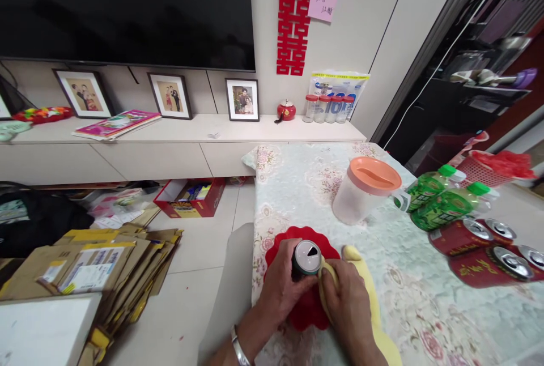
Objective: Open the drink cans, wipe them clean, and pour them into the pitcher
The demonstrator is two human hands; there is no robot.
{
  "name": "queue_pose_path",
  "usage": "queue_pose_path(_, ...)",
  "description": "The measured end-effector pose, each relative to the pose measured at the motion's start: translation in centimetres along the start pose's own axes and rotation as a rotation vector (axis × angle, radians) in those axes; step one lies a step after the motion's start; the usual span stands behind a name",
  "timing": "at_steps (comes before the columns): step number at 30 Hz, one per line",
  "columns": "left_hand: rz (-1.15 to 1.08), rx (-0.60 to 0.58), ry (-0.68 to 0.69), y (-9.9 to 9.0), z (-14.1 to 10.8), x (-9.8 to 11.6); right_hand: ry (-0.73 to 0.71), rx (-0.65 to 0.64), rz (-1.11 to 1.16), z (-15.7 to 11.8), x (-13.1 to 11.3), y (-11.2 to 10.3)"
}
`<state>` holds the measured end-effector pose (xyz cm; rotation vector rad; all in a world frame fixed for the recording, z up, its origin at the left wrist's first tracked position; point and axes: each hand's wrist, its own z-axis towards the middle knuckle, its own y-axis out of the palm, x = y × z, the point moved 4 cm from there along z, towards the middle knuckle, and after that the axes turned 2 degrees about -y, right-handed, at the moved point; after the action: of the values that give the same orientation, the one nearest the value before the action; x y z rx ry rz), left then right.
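Observation:
An opened drink can [306, 257], dark-sided with a silver top, is gripped in my left hand [280, 281] over a red scalloped plate [312, 312]. My right hand [346, 298] is closed on a yellow cloth [369, 281] and presses part of it against the can's right side. The rest of the cloth trails down the table beside my right wrist. Most of the can's body is hidden by my left fingers.
A plastic pitcher with an orange lid [361, 190] stands beyond my hands. To the right are green bottles [446, 207] and several red cans [488, 267]. The flowered tablecloth [293, 184] ends at the left, above a floor with flattened cardboard [140, 275] and a red box [191, 199].

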<state>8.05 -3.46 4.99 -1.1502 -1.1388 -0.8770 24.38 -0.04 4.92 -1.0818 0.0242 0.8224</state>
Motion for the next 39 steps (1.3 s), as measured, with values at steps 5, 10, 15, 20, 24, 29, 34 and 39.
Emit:
queue_pose_path(5,0.048,0.044,0.033,0.2,0.2,-0.5,-0.015,-0.079,-0.118,-0.3,-0.5,1.0)
queue_pose_path(10,0.128,0.028,0.04,0.2,0.3,-0.9,-0.027,-0.114,-0.2,-0.1,-1.0,1.4)
queue_pose_path(15,0.141,-0.03,0.123,-0.3,0.0,-0.6,-0.049,-0.109,-0.164,-0.3,-0.5,1.5)
queue_pose_path(20,0.113,-0.093,0.072,-0.8,0.0,0.1,-0.06,-0.051,0.01,-0.3,0.3,-0.2)
queue_pose_path(24,0.079,-0.036,0.03,-0.8,0.1,0.6,-0.003,-0.033,0.237,-0.1,0.7,-1.7)
queue_pose_path(29,0.062,-0.015,-0.033,-0.4,0.0,0.9,0.055,-0.014,0.216,-0.3,1.0,-1.2)
queue_pose_path(34,0.065,-0.001,-0.033,-0.3,-0.1,0.7,0.019,0.043,0.198,-0.3,0.2,-1.0)
queue_pose_path(39,0.069,0.021,0.044,0.0,0.1,-0.2,-0.03,0.07,0.217,-0.4,-1.4,-2.0)
